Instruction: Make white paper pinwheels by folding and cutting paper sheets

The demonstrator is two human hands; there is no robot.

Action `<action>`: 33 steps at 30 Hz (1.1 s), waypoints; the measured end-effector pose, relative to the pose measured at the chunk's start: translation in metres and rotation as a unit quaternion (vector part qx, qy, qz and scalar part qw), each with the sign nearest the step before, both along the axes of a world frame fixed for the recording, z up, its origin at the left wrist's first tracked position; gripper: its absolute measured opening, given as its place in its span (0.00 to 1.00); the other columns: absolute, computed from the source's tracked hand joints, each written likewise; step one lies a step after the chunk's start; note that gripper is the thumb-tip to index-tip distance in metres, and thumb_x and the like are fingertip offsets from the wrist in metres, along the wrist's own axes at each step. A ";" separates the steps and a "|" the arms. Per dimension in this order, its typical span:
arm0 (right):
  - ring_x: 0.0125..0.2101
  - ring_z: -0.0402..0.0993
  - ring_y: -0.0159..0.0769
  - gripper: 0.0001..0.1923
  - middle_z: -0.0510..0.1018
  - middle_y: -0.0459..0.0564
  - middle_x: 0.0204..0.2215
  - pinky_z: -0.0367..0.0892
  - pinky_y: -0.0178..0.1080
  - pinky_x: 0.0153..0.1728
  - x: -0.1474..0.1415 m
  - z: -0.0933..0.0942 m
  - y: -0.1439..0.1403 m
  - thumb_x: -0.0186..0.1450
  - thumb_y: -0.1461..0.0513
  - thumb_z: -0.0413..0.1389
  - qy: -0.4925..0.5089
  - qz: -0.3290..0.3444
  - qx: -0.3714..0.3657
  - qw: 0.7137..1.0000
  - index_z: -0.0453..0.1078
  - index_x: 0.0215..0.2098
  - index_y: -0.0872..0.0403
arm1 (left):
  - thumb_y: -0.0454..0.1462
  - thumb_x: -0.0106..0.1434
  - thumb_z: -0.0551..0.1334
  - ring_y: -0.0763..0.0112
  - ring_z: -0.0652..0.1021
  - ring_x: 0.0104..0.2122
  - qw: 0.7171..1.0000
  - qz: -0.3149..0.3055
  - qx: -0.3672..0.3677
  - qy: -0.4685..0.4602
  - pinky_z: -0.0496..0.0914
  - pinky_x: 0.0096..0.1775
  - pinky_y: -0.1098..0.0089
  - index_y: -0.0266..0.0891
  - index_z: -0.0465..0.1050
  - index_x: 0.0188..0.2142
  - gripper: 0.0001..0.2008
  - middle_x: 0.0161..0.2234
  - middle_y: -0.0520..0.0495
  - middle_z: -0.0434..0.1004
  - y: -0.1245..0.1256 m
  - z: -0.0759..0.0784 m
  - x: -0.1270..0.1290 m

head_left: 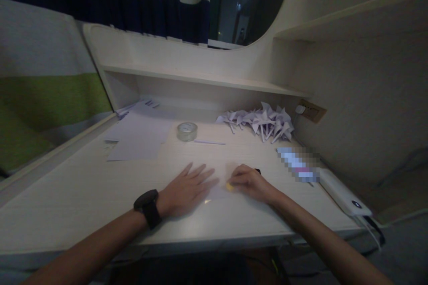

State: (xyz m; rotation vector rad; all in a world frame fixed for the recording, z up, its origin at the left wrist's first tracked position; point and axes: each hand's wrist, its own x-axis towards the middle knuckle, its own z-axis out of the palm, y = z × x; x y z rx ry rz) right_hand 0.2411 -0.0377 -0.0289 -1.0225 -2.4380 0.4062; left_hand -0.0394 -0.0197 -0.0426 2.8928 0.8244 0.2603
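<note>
My left hand (189, 189) lies flat on the desk with its fingers spread, a dark watch (146, 205) on the wrist. Just to the right, my right hand (249, 181) is closed in a pinch around a small yellow object (229, 186), whose kind I cannot make out. Between the hands a faint pale patch, perhaps paper, shows on the desk, blurred. Part of a small black item (257, 171) peeks out behind my right hand. Beyond the hands lies a thin rolled paper stick (210, 142), beside a roll of clear tape (187, 132).
White paper sheets (140, 131) lie at the back left. Several folded paper pinwheels (264, 120) are heaped at the back right. A phone (297, 164) with a blurred screen and a white power bank (344, 193) with cables line the right side. A shelf (200, 79) runs along the back.
</note>
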 end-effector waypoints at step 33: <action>0.34 0.74 0.41 0.18 0.75 0.59 0.35 0.62 0.37 0.35 0.049 0.009 0.019 0.67 0.54 0.50 -0.183 -0.383 0.007 0.905 0.76 0.37 0.58 | 0.62 0.55 0.59 0.53 0.71 0.47 0.998 0.021 -0.012 -0.055 0.62 0.47 0.57 0.48 0.68 0.53 0.33 0.49 0.44 0.73 0.013 0.027 -0.005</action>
